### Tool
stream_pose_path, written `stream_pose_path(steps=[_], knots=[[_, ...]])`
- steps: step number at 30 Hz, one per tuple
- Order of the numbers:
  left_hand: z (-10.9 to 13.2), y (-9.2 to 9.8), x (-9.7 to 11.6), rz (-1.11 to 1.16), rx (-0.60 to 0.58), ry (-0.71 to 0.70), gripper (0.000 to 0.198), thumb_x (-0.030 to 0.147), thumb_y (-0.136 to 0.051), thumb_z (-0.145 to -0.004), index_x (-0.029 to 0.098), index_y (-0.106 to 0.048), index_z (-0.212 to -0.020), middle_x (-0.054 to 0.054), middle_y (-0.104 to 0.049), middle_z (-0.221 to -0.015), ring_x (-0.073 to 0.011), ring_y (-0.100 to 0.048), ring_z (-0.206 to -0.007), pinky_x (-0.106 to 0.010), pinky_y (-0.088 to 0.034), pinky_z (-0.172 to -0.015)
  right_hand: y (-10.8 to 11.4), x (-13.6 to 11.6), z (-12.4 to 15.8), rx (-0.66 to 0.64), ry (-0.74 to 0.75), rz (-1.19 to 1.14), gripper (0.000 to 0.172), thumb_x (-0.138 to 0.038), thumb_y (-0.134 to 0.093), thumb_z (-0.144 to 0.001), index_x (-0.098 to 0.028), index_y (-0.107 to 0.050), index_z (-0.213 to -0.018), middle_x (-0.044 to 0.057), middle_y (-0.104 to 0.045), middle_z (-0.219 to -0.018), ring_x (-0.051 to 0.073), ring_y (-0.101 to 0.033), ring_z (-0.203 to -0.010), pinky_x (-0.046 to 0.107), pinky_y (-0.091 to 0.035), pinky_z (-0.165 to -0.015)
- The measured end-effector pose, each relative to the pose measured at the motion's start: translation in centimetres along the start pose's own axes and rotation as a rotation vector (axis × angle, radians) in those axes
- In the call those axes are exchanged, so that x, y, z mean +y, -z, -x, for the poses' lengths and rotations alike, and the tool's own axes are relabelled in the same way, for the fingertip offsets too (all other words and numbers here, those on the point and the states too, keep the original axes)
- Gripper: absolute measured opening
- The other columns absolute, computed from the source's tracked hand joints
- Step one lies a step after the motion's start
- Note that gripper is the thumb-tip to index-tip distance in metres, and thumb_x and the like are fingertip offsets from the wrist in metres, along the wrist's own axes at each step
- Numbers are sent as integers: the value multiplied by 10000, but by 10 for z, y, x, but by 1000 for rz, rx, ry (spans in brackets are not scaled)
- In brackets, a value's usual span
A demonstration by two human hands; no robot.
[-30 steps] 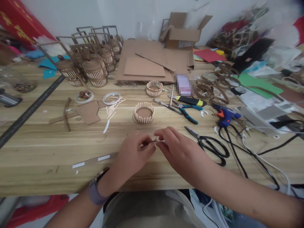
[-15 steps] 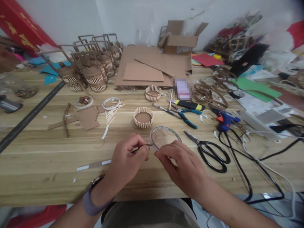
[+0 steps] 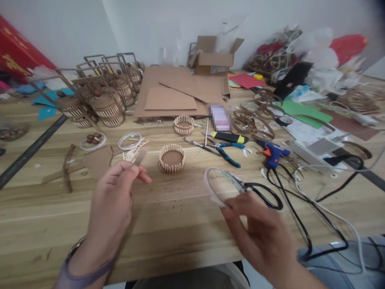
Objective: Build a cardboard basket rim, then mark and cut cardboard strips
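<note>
My left hand (image 3: 116, 192) is raised over the table with thumb and forefinger pinched on a short thin strip (image 3: 140, 155), blurred by motion. Its material is unclear. My right hand (image 3: 260, 228) grips the near edge of a roll of tape (image 3: 210, 186) with green print inside its core. The roll is tilted, in front of the blades of the black-handled scissors (image 3: 264, 194). Between the hands and farther back sits a round cardboard base ringed with short wooden sticks (image 3: 172, 160). A similar stick-ringed base (image 3: 184, 126) stands behind it.
Finished stick lanterns (image 3: 106, 110) stand back left, near flat cardboard (image 3: 171, 98). Loose sticks and a white ring (image 3: 130, 141) lie left of centre. Pliers (image 3: 230, 154), a utility knife (image 3: 230, 137), and a glue gun (image 3: 273, 154) with trailing cables are on the right.
My hands have moved apart: the left went left and up with the strip, the right went right and down with the tape roll. The camera view has shifted right.
</note>
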State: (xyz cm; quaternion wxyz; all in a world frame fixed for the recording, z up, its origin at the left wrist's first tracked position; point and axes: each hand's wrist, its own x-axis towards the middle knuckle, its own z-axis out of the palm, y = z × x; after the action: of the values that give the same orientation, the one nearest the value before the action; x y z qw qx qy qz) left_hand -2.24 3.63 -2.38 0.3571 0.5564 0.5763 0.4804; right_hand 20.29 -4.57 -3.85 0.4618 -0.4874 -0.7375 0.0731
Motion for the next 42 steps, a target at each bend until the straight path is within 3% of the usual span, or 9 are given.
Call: stream_pose_path(steps=[4,10,14,18,22,30,36,40,42], knots=[[2,-6,3,73,-173,28,235,340,-569,-860,226,-615,-660,10,-685,-704,-181,-628,-757,-323,-494,-796,-12,13,-5,24,-8,97,235,-44,-489,-903,-244,-523,-1022,18,-692,-849,167,-668,-762,281,-520,-671],[12,-16,0,34,-377,-14,265,334,-568,-886,233,-614,-645,21,-660,-638,-165,-615,-710,-275,-485,-685,-33,35,-2,-7,76,283,140,-86,-518,-887,-225,-522,-871,7,-664,-721,178,-614,-660,307,-446,-641],[12,-20,-6,44,-473,26,252,365,-578,-892,230,-614,-683,23,-664,-625,-164,-623,-694,-263,-476,-642,-34,39,3,-171,53,293,74,-209,-649,-885,-205,-578,-905,41,-693,-796,218,-645,-781,352,-485,-732],[10,-22,-11,24,-526,64,258,415,-580,-900,227,-639,-734,8,-706,-674,-185,-669,-761,-263,-477,-635,-8,46,10,-263,31,362,301,-355,-660,-900,-189,-595,-1143,142,-693,-1147,310,-611,-1139,563,-419,-1020],[8,-25,-17,27,-578,133,272,460,-567,-897,216,-676,-850,-32,-782,-836,-212,-698,-841,-283,-487,-659,36,73,33,-301,-217,590,234,-315,-486,-976,-162,-638,-1067,136,-720,-991,294,-681,-907,464,-545,-808],[8,-31,-21,83,-672,217,322,499,-572,-876,202,-671,-955,-61,-799,-938,-230,-708,-906,-301,-505,-706,74,110,71,-427,-365,608,297,-278,-460,-919,-182,-632,-1141,149,-720,-1040,297,-712,-925,434,-581,-808],[12,-30,-25,86,-690,228,312,489,-557,-901,207,-692,-901,-47,-796,-889,-204,-696,-817,-270,-482,-656,79,80,57,-371,-472,263,491,-324,-576,-883,-238,-492,-1359,87,-729,-997,245,-728,-865,334,-612,-723],[15,-30,-26,102,-719,226,334,498,-550,-918,204,-709,-899,-45,-788,-890,-206,-684,-824,-256,-450,-617,57,34,39,-540,-492,-41,721,-199,-713,-747,-314,-467,-1414,40,-715,-1036,228,-711,-855,285,-601,-675],[16,-29,-26,122,-724,234,332,500,-553,-922,208,-710,-907,-36,-785,-885,-207,-687,-845,-265,-467,-659,40,16,29,-564,-543,-117,662,-169,-740,-721,-317,-523,-1328,-6,-691,-896,197,-677,-744,254,-574,-608]])
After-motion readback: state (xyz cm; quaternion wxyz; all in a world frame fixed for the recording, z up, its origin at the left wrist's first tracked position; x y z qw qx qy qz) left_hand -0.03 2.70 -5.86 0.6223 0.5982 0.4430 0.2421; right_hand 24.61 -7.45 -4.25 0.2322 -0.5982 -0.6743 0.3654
